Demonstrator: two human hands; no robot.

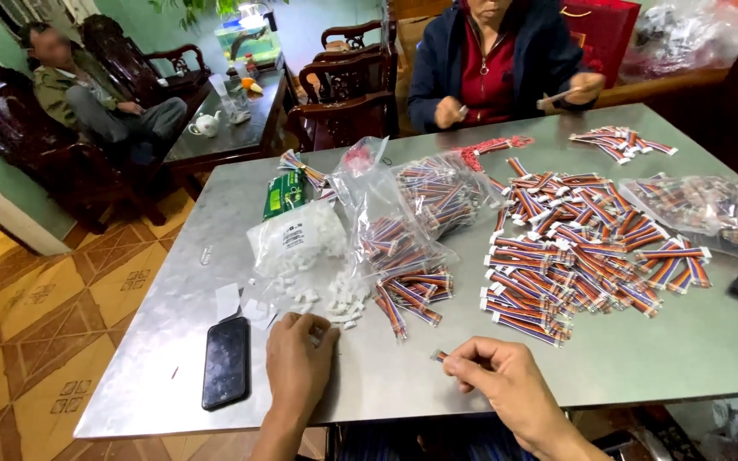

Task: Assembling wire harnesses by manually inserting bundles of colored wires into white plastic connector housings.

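A grey metal tabletop (642, 358) seen from above. A clear plastic bag (296, 243) left of centre holds small white connector pieces, some spilled at its mouth. Beside it on the right, two more clear bags (412, 222) hold bundles of striped ribbon cables. A loose heap of cable bundles (582, 248) spreads across the right half, with another bag (711, 209) at the far right edge. Near the front, the left hand (299, 358) presses curled fingers onto the spilled white pieces (343, 303). The right hand (506, 376) pinches one short cable (440, 355) just above the tabletop. A black phone (225, 363) lies at left. Across the table, another person's hands (518, 98) work.
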